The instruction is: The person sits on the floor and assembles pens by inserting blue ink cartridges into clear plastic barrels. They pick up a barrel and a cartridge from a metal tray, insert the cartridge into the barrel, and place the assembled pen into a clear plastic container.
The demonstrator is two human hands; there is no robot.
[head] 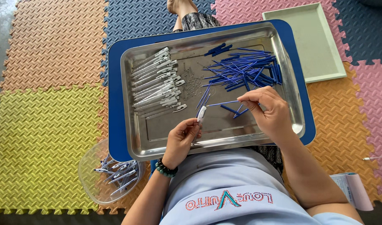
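My left hand (pixel 181 139) holds a clear pen barrel (pixel 201 113) upright over a steel tray (pixel 157 137). My right hand (pixel 269 111) pinches a thin blue refill (pixel 222 103) by its right end, its tip pointing toward the barrel. A pile of blue refills (pixel 243 71) lies in the tray's far right part. A stack of clear pen barrels with white clips (pixel 157 81) lies in the tray's left part. Several small metal springs (pixel 193 83) are scattered between them. A few loose blue pieces (pixel 234 111) lie under my right hand.
The steel tray rests on a blue board (pixel 114 125) across my lap. A clear round bowl (pixel 109 175) with several assembled pens sits at my left on the foam mat floor. A pale green tray (pixel 320 46) lies at far right. A booklet (pixel 353 189) lies by my right elbow.
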